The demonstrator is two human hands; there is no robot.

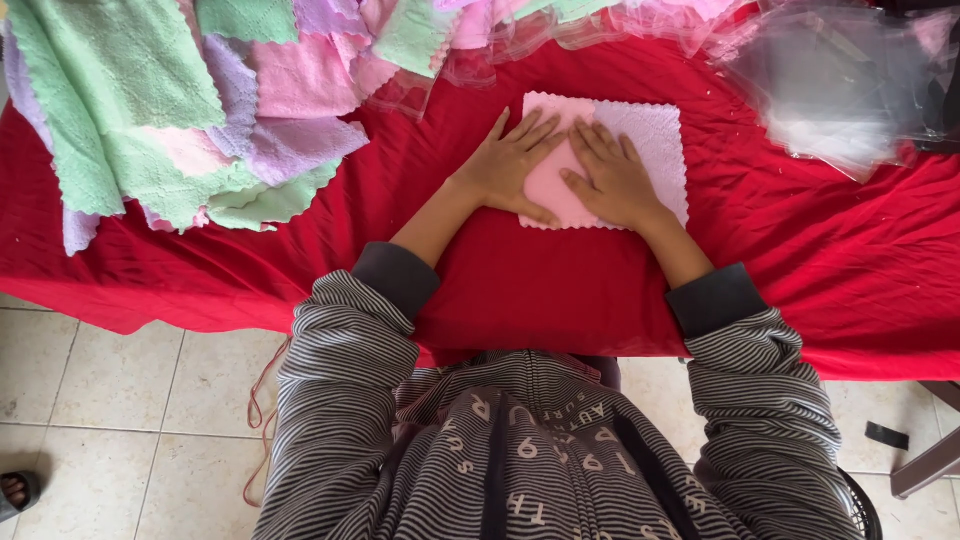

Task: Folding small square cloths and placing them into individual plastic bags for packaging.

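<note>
Both hands are down flat on the table. The left hand (512, 165) lies palm-down with fingers stretched out and slightly spread, pressing on the small square pink fleece cloth with zigzag-cut edges (655, 140) near the middle of the table. The right hand (612, 180) lies just beside it, also open and flat, fingers pointing away from the person, and the two hands' fingertips nearly meet over the cloth's upper middle. Neither hand grips anything; they rest on the fabric with the thumbs angled inward at the cloth's near edge. The cloth lies spread on the red fabric tablecloth (820, 260), which covers the whole tabletop and hangs over the near edge. To the left, well apart from the hands, is a loose heap of similar fleece cloths in green, pink and lilac (200, 110), overlapping each other and spilling toward the table's left edge. At the far right lies a pile of clear plastic bags (840, 90), crumpled and glossy; whether anything is inside them cannot be told from here. Below, the person's grey striped sleeves (350, 350) frame the view, above a pale tiled floor (120, 400).
</note>
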